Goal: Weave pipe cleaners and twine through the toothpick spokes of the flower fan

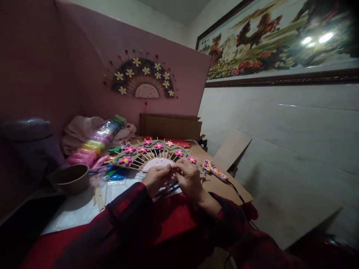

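My left hand and my right hand meet in front of a half-round fan made of sticks. Their fingertips are pinched together, and whatever lies between them is too small to name. Pink flowers with yellow centres and a green wavy line decorate the fan's brown band. A pale pink half-disc forms its middle, partly hidden by my hands. Dark, slim items lie beneath my hands and cannot be made out.
A brown bowl, wooden sticks and bags of coloured clay are on the left. A flower-patterned glue gun with a cord lies right. Another fan hangs on the pink board behind folded cardboard.
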The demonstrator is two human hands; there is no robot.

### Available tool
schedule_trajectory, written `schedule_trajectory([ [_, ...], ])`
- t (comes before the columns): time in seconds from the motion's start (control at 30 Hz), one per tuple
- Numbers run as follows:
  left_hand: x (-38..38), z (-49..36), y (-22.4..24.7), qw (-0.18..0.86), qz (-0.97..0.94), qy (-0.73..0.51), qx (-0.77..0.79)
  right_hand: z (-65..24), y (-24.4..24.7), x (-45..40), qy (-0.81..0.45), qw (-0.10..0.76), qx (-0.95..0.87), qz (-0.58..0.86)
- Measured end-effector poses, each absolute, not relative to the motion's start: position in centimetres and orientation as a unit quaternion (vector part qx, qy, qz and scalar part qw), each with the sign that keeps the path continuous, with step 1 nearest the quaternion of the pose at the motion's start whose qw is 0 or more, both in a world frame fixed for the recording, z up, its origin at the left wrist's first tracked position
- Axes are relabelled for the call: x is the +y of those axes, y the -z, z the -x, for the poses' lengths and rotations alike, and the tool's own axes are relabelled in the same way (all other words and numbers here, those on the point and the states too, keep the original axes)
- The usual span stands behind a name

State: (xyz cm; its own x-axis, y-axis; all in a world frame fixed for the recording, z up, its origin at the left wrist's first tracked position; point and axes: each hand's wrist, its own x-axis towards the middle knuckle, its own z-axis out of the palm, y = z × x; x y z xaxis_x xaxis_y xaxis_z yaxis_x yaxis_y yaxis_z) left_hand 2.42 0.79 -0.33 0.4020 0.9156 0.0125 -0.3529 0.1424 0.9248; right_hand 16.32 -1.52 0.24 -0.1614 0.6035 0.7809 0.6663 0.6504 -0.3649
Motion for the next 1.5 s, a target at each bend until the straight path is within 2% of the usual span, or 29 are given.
schedule_trajectory([
  [0.27,1.5,-1.7,-0.3,0.661,-0.448,-0.526,0.293,-15.8,-1.0,-0.2,-0.117,0.559,-0.718,0.397],
  [0.37,2.4,-1.0,-0.3,0.633,-0.449,-0.547,0.314,-15.7,-1.5,1.4,-0.159,0.552,-0.708,0.412],
  [0.53,2.8,-0.8,0.0,0.606,-0.475,-0.549,0.326,-14.5,-1.9,2.1,-0.168,0.508,-0.749,0.390],
  [0.7,2.7,-1.0,-0.1,0.561,-0.509,-0.545,0.360,-13.5,-1.5,1.9,-0.198,0.520,-0.732,0.393],
  [0.93,3.1,-0.8,0.1,0.541,-0.479,-0.601,0.342,-13.5,-1.3,2.6,-0.228,0.549,-0.697,0.401],
  [1.03,2.7,-0.6,-0.1,0.567,-0.468,-0.589,0.335,-13.5,-1.2,2.4,-0.257,0.545,-0.706,0.372],
  [1.17,2.1,-0.6,-0.7,0.608,-0.450,-0.562,0.335,-13.6,-1.1,2.2,-0.397,0.541,-0.672,0.315],
  [1.27,1.9,-0.7,-0.9,0.580,-0.493,-0.539,0.360,-13.6,-1.1,2.2,-0.457,0.533,-0.640,0.311],
  [1.37,2.1,-0.7,-0.7,0.536,-0.540,-0.515,0.394,-13.3,-0.8,2.1,-0.456,0.550,-0.615,0.333],
  [1.5,2.4,-0.8,-0.2,0.555,-0.535,-0.482,0.416,-13.0,-0.6,2.2,-0.404,0.560,-0.638,0.342],
])
